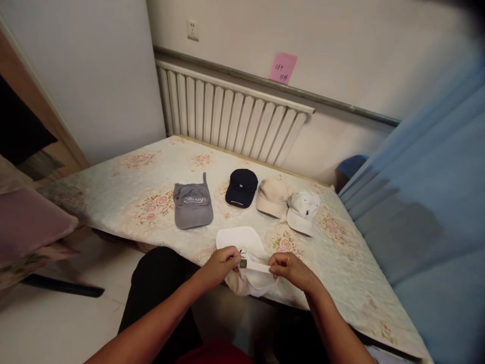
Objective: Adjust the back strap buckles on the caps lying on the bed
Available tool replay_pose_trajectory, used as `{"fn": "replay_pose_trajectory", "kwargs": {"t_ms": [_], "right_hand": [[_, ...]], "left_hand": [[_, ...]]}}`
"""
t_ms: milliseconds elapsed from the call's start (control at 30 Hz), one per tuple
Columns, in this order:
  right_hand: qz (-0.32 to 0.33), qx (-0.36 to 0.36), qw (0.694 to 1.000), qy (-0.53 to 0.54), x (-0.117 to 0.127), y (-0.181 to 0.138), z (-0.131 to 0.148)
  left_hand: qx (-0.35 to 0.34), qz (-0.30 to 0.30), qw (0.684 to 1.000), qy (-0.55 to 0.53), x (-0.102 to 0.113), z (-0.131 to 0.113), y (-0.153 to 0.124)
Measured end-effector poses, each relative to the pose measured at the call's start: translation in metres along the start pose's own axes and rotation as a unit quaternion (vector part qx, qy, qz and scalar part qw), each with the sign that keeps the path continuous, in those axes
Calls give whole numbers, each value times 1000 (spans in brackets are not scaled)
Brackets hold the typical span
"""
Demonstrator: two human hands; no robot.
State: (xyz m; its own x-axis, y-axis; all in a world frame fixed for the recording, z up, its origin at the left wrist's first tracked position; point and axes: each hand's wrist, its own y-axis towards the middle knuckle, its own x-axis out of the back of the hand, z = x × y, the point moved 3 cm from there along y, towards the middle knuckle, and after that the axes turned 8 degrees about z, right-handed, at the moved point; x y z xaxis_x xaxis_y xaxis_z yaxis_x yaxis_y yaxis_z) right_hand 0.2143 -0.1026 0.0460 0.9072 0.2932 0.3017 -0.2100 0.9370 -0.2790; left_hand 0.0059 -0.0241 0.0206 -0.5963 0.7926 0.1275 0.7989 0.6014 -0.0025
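Note:
A white baseball cap [240, 237] lies at the near edge of the bed, its brim pointing away from me and its back strap facing me. My left hand [226, 260] pinches the strap beside a small dark buckle [243, 263]. The free end of the white strap [259, 267] is stretched sideways to my right hand [286, 268], whose thumb and fingers are closed on it. Beyond the hands sit a grey cap [193, 205] with its strap end sticking up, a navy cap [241, 188], a beige cap [273, 196] and another white cap [303, 212] with a small dark logo.
The bed has a flowered cover [125, 202]. Behind it stand a radiator [227, 114] and a wall with a pink note [283, 67]. A blue curtain [424, 212] hangs along the right side. Pinkish cloth [34, 222] is at the left.

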Motion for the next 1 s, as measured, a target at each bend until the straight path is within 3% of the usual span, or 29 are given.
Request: {"fn": "replay_pose_trajectory", "kwargs": {"t_ms": [300, 567, 1000], "right_hand": [[-31, 17, 998, 61, 3, 14, -16], [-48, 21, 996, 78, -1, 20, -20], [-58, 12, 996, 72, -3, 20, -21]], "left_hand": [[118, 29, 991, -50, 9, -3, 5], [140, 55, 985, -89, 17, 3, 5], [148, 46, 975, -157, 17, 9, 1]]}}
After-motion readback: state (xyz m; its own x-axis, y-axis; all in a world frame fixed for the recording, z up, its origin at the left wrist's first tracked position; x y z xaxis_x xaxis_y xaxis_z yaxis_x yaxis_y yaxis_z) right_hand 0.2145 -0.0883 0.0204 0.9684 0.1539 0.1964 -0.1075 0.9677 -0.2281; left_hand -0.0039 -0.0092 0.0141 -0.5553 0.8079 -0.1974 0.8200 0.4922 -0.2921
